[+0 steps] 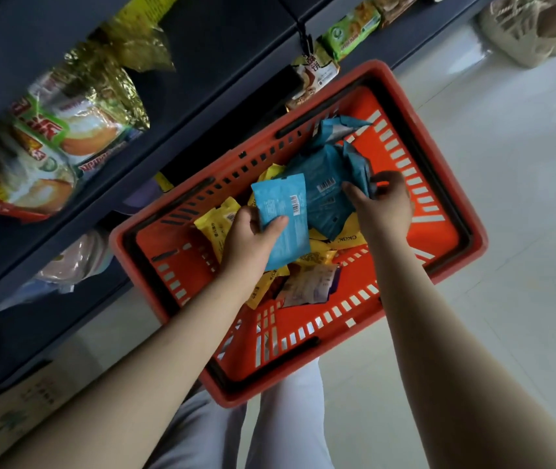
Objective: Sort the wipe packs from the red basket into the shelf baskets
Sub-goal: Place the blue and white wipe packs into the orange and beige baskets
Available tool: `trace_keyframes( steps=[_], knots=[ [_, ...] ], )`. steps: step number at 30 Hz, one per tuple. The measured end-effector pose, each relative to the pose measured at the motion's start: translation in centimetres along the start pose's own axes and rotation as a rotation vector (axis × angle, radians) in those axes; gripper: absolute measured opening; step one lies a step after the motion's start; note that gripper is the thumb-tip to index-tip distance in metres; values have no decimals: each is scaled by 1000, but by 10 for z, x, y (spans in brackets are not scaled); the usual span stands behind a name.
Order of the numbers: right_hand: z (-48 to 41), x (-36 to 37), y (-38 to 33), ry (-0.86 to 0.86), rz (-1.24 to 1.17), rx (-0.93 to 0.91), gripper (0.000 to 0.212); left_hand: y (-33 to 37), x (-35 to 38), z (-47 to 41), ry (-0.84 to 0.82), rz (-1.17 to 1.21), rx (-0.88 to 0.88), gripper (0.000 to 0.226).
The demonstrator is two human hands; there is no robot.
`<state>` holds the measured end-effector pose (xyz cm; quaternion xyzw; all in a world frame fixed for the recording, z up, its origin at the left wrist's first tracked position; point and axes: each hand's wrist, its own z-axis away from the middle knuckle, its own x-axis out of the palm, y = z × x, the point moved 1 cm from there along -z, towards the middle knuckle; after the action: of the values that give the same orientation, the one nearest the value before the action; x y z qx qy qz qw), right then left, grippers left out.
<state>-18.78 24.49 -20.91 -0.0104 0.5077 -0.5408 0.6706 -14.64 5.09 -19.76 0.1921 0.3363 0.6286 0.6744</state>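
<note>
The red basket [439,184] sits on the pale floor in front of me, holding blue, yellow and white wipe packs. My left hand [253,242] grips a light blue wipe pack [283,211] with a barcode, held just above the pile. My right hand [385,204] pinches the edge of a darker blue wipe pack [327,184] that lies with other blue packs at the basket's far side. Yellow packs [217,228] lie under and beside my left hand, and a white pack [310,286] rests nearer me.
A dark shelf unit [202,38] runs along the left, hung with snack bags [49,140] and biscuit packs [351,32]. A cardboard box [16,411] stands at the lower left. A beige woven bag [523,28] sits on the floor at top right. My white-trousered legs show below the basket.
</note>
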Motion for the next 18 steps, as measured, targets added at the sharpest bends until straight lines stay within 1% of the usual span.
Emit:
trace_keyframes(
  steps=[2,4,5,8,10,12,15,18],
  knots=[
    [8,-8,-3,-7,-46,-56,30,5,-3,8,26,23,13,22],
    [20,-23,-8,-40,-111,-84,14,12,-6,21,34,51,20,25],
    [30,-35,-12,-62,-202,-51,14,15,-8,30,35,72,19,28],
    [74,-74,-30,-222,-620,102,14,38,-19,71,40,127,37,26],
    [107,-101,-44,-324,-774,106,18,62,-31,108,52,141,69,17],
    [145,-132,-66,-394,-841,50,22,92,-48,153,61,151,103,7],
    [203,-176,-103,-438,-861,-48,17,132,-80,223,63,220,151,11],
    [253,-209,-139,-468,-866,-144,8,155,-119,285,123,333,197,9]
  ],
)
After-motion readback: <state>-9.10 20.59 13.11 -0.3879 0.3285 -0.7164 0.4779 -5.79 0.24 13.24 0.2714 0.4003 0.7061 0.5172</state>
